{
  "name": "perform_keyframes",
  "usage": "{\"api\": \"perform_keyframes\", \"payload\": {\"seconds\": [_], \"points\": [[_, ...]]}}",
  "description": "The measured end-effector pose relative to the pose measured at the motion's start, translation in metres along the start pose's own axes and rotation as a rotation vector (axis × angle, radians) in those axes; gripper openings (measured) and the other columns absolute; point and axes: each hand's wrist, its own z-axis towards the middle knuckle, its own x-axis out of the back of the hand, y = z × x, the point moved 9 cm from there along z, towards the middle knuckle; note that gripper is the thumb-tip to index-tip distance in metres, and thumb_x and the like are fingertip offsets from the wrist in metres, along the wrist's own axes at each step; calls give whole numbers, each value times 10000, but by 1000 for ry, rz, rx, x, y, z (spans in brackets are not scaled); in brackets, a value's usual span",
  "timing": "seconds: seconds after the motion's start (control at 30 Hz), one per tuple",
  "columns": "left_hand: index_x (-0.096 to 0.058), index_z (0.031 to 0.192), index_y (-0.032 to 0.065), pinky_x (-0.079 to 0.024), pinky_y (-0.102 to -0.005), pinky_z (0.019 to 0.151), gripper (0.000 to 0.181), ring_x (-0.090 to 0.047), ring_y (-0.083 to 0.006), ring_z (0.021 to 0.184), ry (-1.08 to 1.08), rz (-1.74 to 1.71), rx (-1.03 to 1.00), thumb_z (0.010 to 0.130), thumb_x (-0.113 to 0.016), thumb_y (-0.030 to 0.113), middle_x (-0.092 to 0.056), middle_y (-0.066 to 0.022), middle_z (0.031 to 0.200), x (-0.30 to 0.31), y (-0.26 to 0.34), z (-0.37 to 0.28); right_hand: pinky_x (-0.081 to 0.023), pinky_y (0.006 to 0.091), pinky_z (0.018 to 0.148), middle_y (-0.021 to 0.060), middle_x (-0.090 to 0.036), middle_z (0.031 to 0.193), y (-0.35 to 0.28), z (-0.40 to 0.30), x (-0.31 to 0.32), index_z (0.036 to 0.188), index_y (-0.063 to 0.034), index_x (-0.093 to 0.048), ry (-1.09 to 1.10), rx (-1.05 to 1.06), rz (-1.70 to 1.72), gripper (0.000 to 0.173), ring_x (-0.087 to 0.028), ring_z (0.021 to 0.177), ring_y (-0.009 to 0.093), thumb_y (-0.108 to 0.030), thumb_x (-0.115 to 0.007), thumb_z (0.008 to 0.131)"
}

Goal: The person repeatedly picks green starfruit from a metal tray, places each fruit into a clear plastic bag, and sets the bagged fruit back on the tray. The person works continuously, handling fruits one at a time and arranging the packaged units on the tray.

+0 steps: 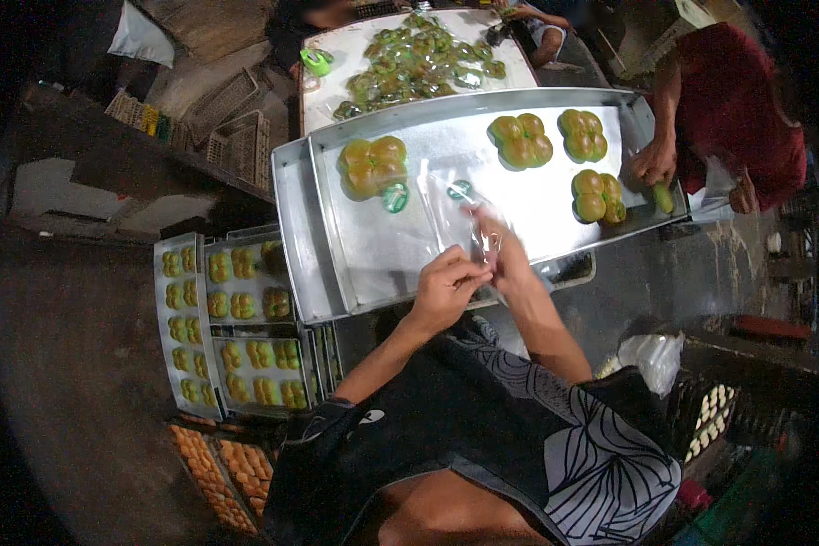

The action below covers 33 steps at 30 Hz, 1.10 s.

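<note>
Over the near edge of a metal baking tray (396,256), my left hand (449,283) pinches the mouth of a clear plastic bag (454,218). My right hand (497,249) is inside or behind the bag's clear film, slightly blurred; the film hides whether its fingers grip anything. A round green label (460,190) shows on or through the bag. Another green label (395,198) lies against a four-lobed greenish-brown bun cluster (372,164) on the left of the tray. Farther right are more bun clusters (521,140), (583,135) and one clustered near the co-worker (598,196).
A co-worker's hand (657,164) reaches over the tray's right end, by a green bun piece (663,196). Beyond, a white table (327,92) bears many bagged buns (416,61) and a green tape dispenser (315,61). Stacked trays of buns (215,368) stand at lower left.
</note>
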Motion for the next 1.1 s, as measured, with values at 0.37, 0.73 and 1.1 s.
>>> {"api": "perform_keyframes", "payload": {"seconds": [0.37,0.73,1.1], "points": [[-374,1185,90,-450,-393,812,421,-480,-200,1007,945,-1092,457,793,-525,123,-502,-70,1045,78,-125,-31,-418,316,804,202,-603,909,-34,71,33,1205,21,-393,284,346,-1259,611,-577,860,263,-318,-619,750],[-363,1174,60,-408,-470,890,419,-429,-316,1084,1179,-1157,80,779,-440,179,-433,-142,1122,152,-115,-26,-412,407,729,131,-567,1002,-59,39,-35,875,-72,-609,122,1146,-1199,270,-525,861,317,-172,-601,624],[-236,1270,89,-356,-449,935,499,-414,-335,1119,979,-1059,184,794,-366,165,-398,-190,1234,87,-38,9,-399,380,728,110,-534,1084,-44,-65,-74,1044,-55,-523,226,1354,-1182,563,-498,881,315,-96,-702,511]]}}
